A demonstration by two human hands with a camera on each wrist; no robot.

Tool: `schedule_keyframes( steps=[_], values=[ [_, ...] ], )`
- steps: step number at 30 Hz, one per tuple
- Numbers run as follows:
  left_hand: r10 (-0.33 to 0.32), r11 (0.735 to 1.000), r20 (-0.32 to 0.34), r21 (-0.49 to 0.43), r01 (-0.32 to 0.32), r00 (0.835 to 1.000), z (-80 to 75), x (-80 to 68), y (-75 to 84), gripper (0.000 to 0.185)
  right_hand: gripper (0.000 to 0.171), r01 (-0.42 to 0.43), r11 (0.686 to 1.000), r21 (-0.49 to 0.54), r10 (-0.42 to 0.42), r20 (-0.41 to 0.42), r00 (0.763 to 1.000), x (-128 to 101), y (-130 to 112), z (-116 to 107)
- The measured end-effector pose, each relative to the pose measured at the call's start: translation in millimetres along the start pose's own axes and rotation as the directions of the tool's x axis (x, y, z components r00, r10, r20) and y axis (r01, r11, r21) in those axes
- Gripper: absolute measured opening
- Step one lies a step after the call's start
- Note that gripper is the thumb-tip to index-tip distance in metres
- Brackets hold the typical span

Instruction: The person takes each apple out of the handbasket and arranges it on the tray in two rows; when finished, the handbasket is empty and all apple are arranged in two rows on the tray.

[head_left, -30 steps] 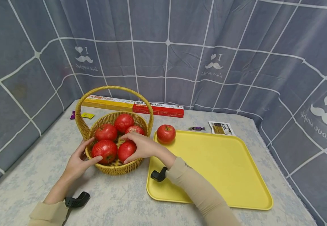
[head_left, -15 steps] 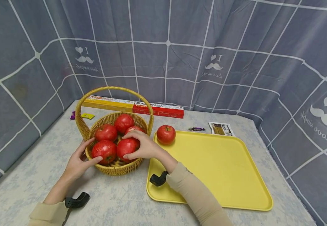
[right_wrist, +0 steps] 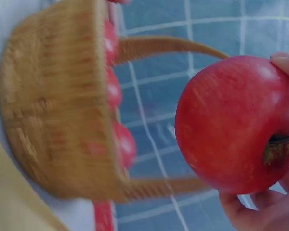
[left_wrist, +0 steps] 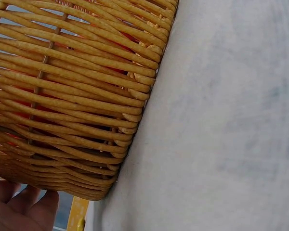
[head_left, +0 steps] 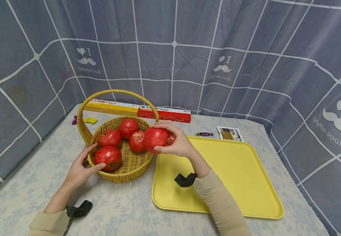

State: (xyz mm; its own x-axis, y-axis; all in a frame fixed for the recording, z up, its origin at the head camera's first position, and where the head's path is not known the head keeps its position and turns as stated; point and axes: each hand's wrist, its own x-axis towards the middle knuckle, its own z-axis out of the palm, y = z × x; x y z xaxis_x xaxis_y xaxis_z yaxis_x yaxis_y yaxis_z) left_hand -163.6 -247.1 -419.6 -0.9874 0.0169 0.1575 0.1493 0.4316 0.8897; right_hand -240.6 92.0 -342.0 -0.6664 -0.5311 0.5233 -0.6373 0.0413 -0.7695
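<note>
My left hand (head_left: pixel 80 168) grips the left rim of a yellow wicker basket (head_left: pixel 126 177), thumb over the rim beside a red apple (head_left: pixel 108 158). In the left wrist view its fingers (left_wrist: pixel 43 207) lie against the basket's woven wall (left_wrist: pixel 72 96). Several red apples sit inside, one with a pale-streaked top (head_left: pixel 137 142). My right hand (head_left: pixel 180 142) holds another red apple (head_left: pixel 155 139) over the basket's right rim, raised above it. The right wrist view shows this held apple (right_wrist: pixel 231 125) between thumb and fingers, its stem towards the palm.
A yellow tray (head_left: pixel 217 177) lies right of the basket. An apple at its far left corner is mostly hidden by my right hand. Behind stand a yellow pasta box (head_left: pixel 111 108) and a red one (head_left: pixel 165 114). Small wrapped candies (head_left: pixel 204 134) and a flat packet (head_left: pixel 230 133) lie farther back.
My right hand has lifted an apple out of the basket's front right and moved it up and to the right. The left hand has stayed at the rim.
</note>
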Motion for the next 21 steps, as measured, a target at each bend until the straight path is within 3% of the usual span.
schedule_keyframes(
  steps=[5, 8, 21],
  values=[
    [0.010, 1.000, 0.004, -0.008, -0.010, 1.000, 0.1, 0.4, -1.2, 0.077, 0.053, 0.003, 0.999, -0.049, -0.010, -0.136, 0.991, -12, -18, -34],
    [0.007, 1.000, 0.004, -0.010, -0.007, 1.000, 0.0, 0.0, -2.2, 0.077, 0.054, -0.054, 0.995, -0.081, 0.035, -0.218, 0.975, -22, -25, -50],
    [0.000, 1.000, 0.000, -0.006, 0.000, 1.000, 0.1, 0.8, -2.6, 0.078, 0.051, -0.323, 0.938, -0.129, 0.245, -0.416, 0.876, -59, 14, -98]
  ],
)
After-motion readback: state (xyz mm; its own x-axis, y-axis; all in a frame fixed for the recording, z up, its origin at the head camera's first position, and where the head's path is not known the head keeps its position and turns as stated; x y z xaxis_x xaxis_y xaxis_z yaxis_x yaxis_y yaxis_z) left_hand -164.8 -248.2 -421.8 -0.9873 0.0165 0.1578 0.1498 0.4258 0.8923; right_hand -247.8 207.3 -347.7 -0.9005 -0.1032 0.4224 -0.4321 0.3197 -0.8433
